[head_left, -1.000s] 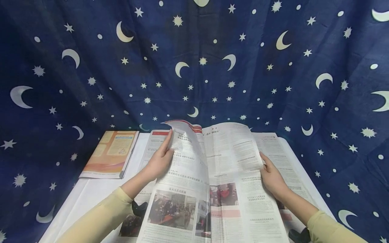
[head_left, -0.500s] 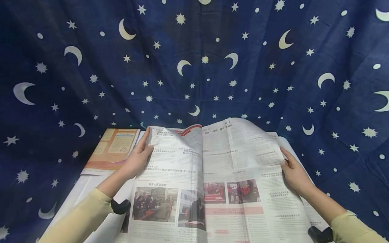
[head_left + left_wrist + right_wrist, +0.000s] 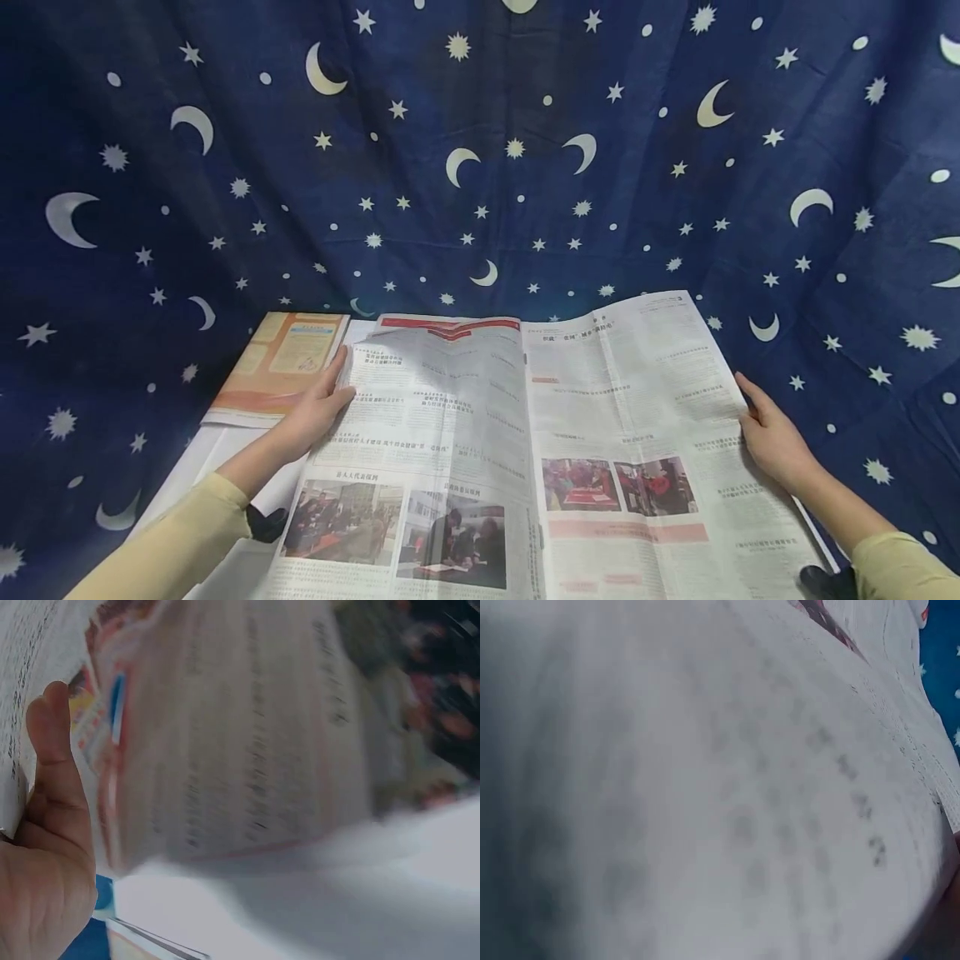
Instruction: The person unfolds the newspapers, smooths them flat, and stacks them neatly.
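A newspaper (image 3: pixel 600 400) lies spread wide in the head view, with printed columns, photos and a red band at the top of its left half. My left hand (image 3: pixel 311 417) holds the left edge of a page, thumb on the near side. On the opposite edge, my right hand (image 3: pixel 776 437) grips the right page, its other fingers hidden behind the paper. In the left wrist view, the hand (image 3: pixel 52 847) is beside the blurred underside of the newspaper (image 3: pixel 225 735). Pale newsprint (image 3: pixel 705 787) fills most of the right wrist view, with a dark sliver of hand at its right edge.
An orange booklet (image 3: pixel 281 367) lies at the table's back left, partly behind the left hand. The white tabletop (image 3: pixel 236 454) shows beside the newspaper. A dark blue curtain (image 3: pixel 480 167) with moons and stars hangs close behind.
Both hands have moved apart, left hand leftward and right hand rightward, spreading the newspaper pages wider and flatter. The raised left page has come down toward the left.
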Demonstrator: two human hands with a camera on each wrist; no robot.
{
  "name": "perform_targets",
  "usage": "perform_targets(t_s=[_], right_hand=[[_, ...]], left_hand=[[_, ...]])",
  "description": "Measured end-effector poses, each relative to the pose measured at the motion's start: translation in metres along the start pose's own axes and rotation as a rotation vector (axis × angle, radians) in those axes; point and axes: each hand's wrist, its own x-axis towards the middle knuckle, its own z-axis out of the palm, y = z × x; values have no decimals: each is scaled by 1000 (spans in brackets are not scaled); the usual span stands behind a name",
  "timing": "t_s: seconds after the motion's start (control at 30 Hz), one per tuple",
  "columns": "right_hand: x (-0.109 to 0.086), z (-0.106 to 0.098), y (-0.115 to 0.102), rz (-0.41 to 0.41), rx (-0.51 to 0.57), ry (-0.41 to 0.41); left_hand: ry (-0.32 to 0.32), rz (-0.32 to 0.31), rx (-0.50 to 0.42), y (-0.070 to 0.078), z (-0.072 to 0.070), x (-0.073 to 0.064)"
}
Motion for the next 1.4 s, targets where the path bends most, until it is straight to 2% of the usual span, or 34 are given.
perform_targets(t_s=[0.17, 0.3, 0.57, 0.83, 1.1, 1.27, 1.4], right_hand=[[-3, -1, 21, 0, -25, -14], [-9, 0, 36, 20, -46, -19], [-15, 7, 64, 79, -119, -64], [-9, 17, 82, 181, -155, -113], [1, 23, 82, 322, -137, -117], [9, 25, 78, 339, -138, -111], [18, 27, 71, 338, -146, -102]], left_hand=[[-43, -95, 13, -22, 4, 3], [-73, -173, 63, -36, 9, 5], [-83, -250, 148, -50, 17, 8], [-69, -270, 184, -54, 15, 16], [-68, -262, 264, -53, 18, 24], [-73, -263, 297, -50, 15, 23], [-75, -270, 358, -49, 9, 21]])
